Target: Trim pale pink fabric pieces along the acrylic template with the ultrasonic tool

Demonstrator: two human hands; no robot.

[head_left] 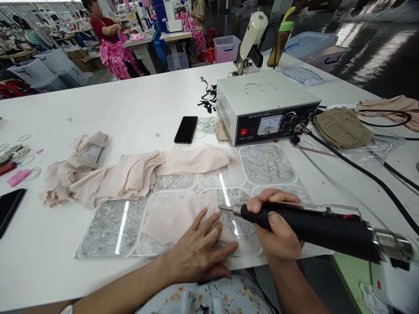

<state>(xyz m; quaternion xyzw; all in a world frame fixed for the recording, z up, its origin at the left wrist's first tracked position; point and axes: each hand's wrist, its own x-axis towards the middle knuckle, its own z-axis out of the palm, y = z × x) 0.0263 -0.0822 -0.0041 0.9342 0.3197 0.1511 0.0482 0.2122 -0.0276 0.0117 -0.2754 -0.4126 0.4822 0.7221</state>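
A: Where does our pale beige fabric piece (178, 218) lie?

B: It lies flat on the marbled mat (108, 231), directly in front of us, with its longer run going roughly left to right.

A: Which grip is nearer to it?

B: Our left grip (203, 250). It clasps nothing that we can see; it rests spread, palm down, over the piece's right part.

A: And our right grip (279, 242)?

B: It is off to the right of the piece, wrapped round the black handheld tool (321, 231). The tool's long axis points left and slightly away from us, so its metal tip (229, 209) reaches the fabric's right edge, just beside our left grip.

A: So we judge that everything turns on tip against edge?

B: Yes, though we cannot tell whether the tip presses there or hovers.

A: What lies farther out?

B: Just beyond the piece, the beige fabric stack (127, 181) crosses the mat's far side. Past that, the black phone (186, 129) and the control box (271, 93) sit on our white desk (144, 113).
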